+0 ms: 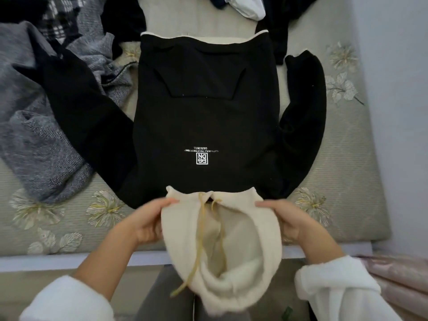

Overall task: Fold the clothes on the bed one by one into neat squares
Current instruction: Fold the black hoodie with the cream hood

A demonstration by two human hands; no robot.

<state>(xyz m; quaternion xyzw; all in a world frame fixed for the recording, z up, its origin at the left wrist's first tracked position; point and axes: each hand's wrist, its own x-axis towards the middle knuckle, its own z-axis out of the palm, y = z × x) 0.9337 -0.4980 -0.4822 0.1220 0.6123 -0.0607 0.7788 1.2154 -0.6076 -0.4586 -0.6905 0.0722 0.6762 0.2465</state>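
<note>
A black hoodie lies flat and front-up in the middle of the bed, its hem at the far end and its neck nearest the person; a small white logo sits on the chest and a pouch pocket beyond it. The cream hood hangs open over the near edge of the bed, two yellowish drawstrings trailing across it. The left grip pinches the hood's left side, thumb on top, fingers curled under the fabric; the right grip pinches the right side the same way. One black sleeve stretches out over a grey knit garment; the other sleeve bends up along the body. A plaid garment and a white one lie at the far end.
</note>
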